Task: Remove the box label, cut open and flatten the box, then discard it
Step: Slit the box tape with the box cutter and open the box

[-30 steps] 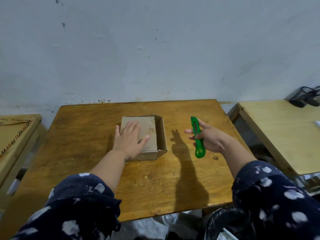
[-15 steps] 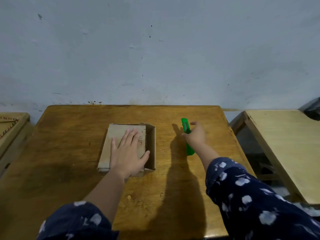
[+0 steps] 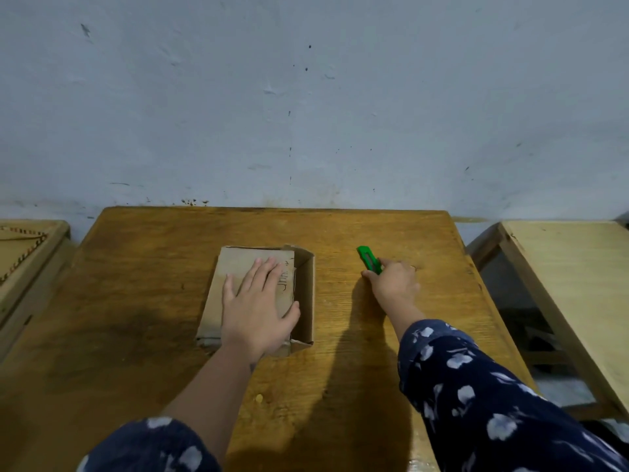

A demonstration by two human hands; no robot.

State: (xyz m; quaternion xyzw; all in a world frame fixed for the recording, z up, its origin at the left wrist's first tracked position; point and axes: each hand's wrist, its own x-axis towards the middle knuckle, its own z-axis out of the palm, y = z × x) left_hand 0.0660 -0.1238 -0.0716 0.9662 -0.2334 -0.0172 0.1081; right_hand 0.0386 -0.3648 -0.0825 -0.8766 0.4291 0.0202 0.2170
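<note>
A small brown cardboard box (image 3: 238, 267) lies in the middle of the wooden table (image 3: 143, 267), its right end open and handwriting on its top. My left hand (image 3: 257, 306) rests flat on the box top with fingers spread. To the right, a green utility knife (image 3: 368, 259) lies on the table, its far end pointing away from me. My right hand (image 3: 394, 284) covers the knife's near end, fingers curled over it; most of the handle is hidden under the hand.
A grey-blue wall (image 3: 306, 97) rises right behind the table. A pale wooden table (image 3: 571, 267) stands to the right across a gap, and another wooden piece (image 3: 23, 253) sits at the left edge. My dark patterned sleeves fill the bottom of the view.
My right hand has carried the green knife down from the air onto the table, to the right of the box. The left hand has stayed flat on the box.
</note>
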